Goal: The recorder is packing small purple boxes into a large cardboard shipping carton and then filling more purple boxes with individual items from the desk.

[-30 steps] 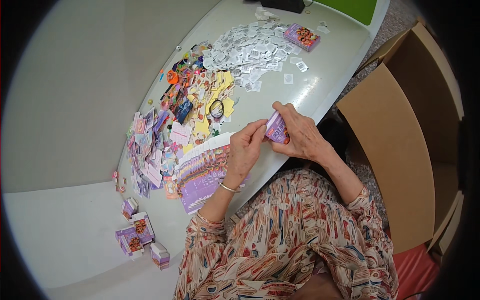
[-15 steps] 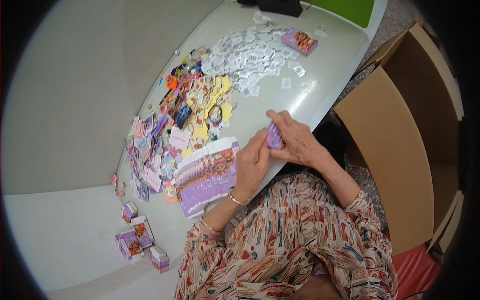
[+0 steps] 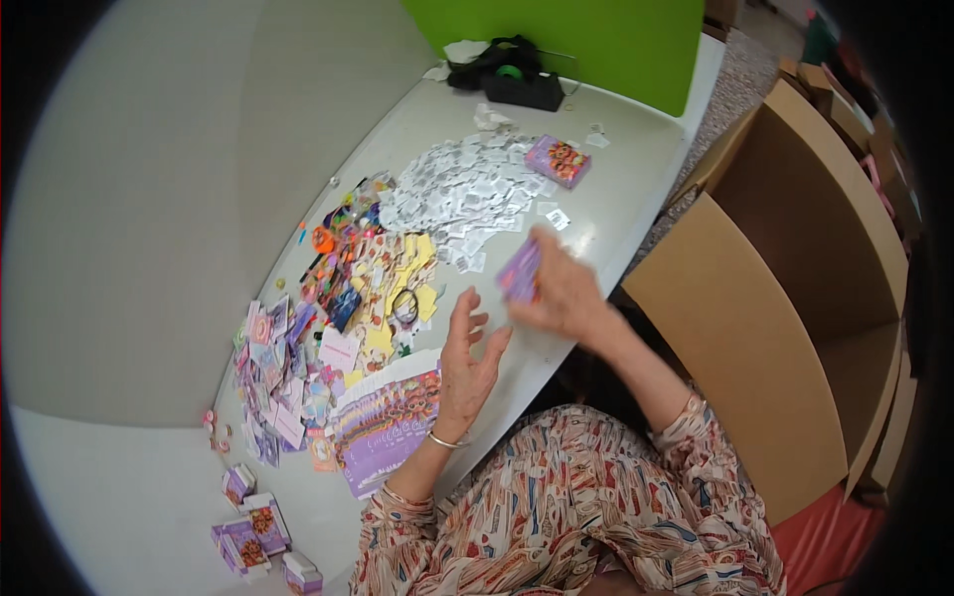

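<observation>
At lower left a few finished purple boxes stand done, the flat purple cartons remain unfolded at centre, the left hand hangs released, and the right hand grasps a small purple box mid-frame.

The right hand and its small purple box are motion-blurred.

Small purple box in right hand, left hand empty.
</observation>
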A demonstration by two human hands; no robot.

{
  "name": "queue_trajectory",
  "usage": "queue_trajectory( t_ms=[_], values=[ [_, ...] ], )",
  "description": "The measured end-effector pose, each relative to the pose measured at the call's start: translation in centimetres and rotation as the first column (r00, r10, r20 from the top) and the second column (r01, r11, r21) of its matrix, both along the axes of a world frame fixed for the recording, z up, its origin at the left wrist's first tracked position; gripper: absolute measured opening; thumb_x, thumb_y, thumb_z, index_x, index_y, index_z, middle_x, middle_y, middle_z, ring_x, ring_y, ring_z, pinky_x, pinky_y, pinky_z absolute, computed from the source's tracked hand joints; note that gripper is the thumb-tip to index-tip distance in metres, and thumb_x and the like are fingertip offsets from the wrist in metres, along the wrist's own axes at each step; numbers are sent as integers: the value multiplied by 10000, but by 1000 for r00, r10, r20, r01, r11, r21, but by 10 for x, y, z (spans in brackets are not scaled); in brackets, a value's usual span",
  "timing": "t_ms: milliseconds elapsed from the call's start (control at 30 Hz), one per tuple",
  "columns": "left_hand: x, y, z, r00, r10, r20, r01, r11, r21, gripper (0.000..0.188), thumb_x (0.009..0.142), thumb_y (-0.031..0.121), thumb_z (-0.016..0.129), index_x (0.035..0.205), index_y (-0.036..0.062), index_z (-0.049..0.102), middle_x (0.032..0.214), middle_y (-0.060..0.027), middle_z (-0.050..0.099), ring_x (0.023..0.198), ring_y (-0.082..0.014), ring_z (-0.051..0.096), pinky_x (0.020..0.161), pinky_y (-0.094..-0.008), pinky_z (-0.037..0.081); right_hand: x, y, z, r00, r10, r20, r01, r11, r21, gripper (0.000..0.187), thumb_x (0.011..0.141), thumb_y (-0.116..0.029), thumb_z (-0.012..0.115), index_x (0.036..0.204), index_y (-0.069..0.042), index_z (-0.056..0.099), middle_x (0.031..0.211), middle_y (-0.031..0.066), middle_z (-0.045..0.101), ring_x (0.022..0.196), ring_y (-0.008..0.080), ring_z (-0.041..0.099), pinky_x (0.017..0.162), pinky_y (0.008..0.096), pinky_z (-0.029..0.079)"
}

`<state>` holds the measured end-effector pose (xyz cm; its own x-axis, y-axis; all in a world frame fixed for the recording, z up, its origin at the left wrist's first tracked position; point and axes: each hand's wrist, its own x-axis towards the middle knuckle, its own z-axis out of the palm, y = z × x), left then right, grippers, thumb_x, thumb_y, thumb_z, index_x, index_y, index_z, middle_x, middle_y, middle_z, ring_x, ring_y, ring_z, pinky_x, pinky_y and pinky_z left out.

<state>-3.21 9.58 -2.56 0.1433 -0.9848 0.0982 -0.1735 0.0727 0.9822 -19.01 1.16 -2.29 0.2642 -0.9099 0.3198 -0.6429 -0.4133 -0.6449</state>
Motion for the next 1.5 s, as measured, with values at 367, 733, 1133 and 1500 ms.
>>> queue_trajectory(
  t_ms=[367, 733, 1133, 1500],
  values=[
    [78, 81, 15, 971, 21, 238, -47, 993, 105, 389, 872, 197, 668, 1209, 24, 577, 1110, -153, 630, 950, -233, 624, 811, -318, 497, -53, -207, -17, 872, -335, -358, 209, 914, -348, 742, 791, -406, 679, 1350, -10, 393, 1183, 216, 569, 1047, 418, 557, 861, 478, 467],
    [241, 96, 12, 833, 514, 202, -523, 852, -14, 234, 912, 142, 625, 1106, 15, 656, 954, -9, 666, 862, -81, 591, 803, -224, 468, -53, -202, -32, 628, -494, -601, 139, 831, -538, 768, 882, -593, 501, 1421, -76, 322, 1454, 215, 330, 1278, 421, 405, 1042, 530, 320],
    [198, 92, 30, 743, 100, 662, -213, 973, 92, 477, 812, 294, 732, 1203, 46, 616, 1187, -125, 636, 1128, -228, 575, 965, -350, 432, 84, 58, -14, 805, 576, -140, -593, 783, -189, 843, 709, -373, 795, 1326, 45, 402, 1387, 256, 414, 1282, 425, 394, 1082, 494, 311],
    [163, 98, 25, 823, 69, 563, -139, 987, 81, 461, 790, 293, 735, 1144, 23, 618, 1187, -171, 600, 1078, -304, 573, 905, -377, 468, 99, 75, -48, 723, 593, -354, -629, 777, 18, 1232, 546, -617, 787, 1389, 101, 248, 1432, 278, 300, 1336, 448, 269, 1112, 506, 236]
  ],
)
